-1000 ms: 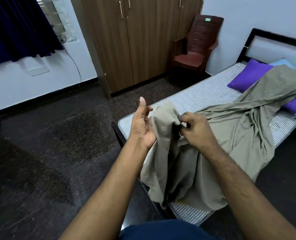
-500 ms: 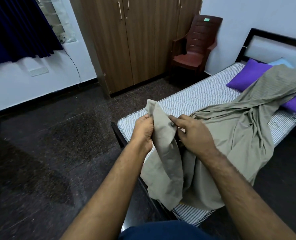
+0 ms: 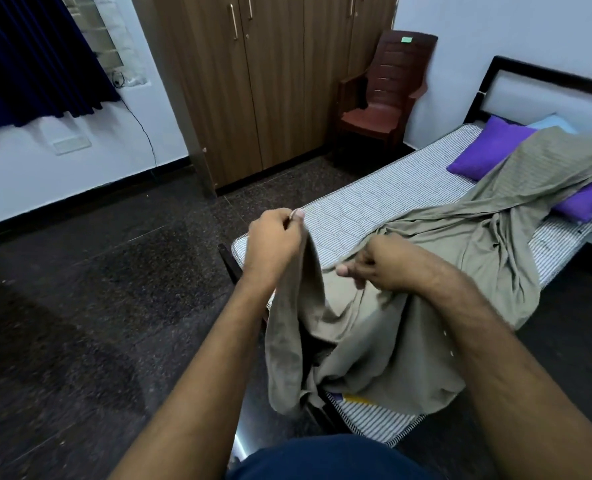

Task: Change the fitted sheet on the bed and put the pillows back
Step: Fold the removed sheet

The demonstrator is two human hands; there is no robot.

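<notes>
Right hand (image 3: 379,263) lower on sheet (image 3: 426,306) than before

Brown plastic chair (image 3: 381,95), wooden wardrobe (image 3: 270,81), dark blue curtain (image 3: 35,60), speckled floor (image 3: 97,289)

I am looking into a bedroom in a home. A bed (image 3: 374,202) is sitting by the wall with purple pillows (image 3: 488,152), and a big wooden wardrobe (image 3: 270,81) is standing beside a brown plastic chair (image 3: 381,95).
</notes>
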